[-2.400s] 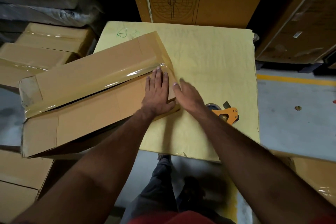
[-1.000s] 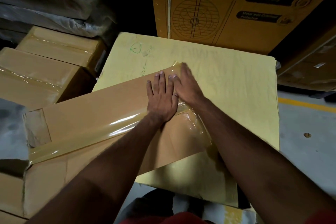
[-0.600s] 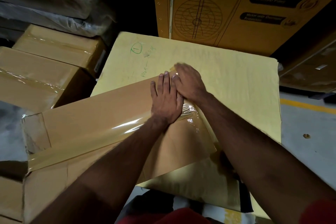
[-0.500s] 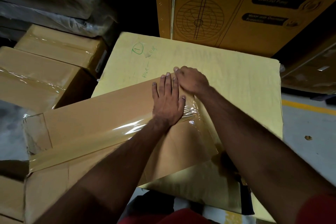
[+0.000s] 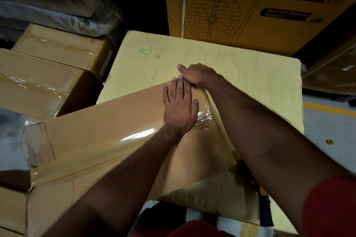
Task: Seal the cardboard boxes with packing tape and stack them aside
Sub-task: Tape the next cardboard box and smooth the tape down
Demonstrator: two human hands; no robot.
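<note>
- Big pale yellow flat carton (image 5: 240,75), green marker scrawl near its far left corner, serving as worktop under everything; far edge butting against a tall orange printed fan carton (image 5: 250,5).
- Long, flat brown cardboard box (image 5: 100,131) lying slantwise across the worktop's left edge, right end resting on the yellow surface near the middle, left end overhanging into open air. Probably light for its size, with thin walls likely to flex or sag; best lifted with a hand under each long side near the ends, not by the flaps.
- Stacked brown cardboard boxes wrapped in shiny tape (image 5: 44,75) beyond the worktop's left edge, a likely place for stacking.
- Glossy clear packing tape strip (image 5: 107,148) running the length of the box along its middle seam, crinkled at the right end; slick on top, sticky beneath, prone to wrinkling unless rubbed flat.
- Left hand (image 5: 180,106) spread flat, fingers straight, pressing the box top over the tape's right end; grasping nothing.
- Right hand (image 5: 198,75) at the box's far right corner, fingers bent down over the end, apparently smoothing tape over the edge; any actual pinch impossible to tell.
</note>
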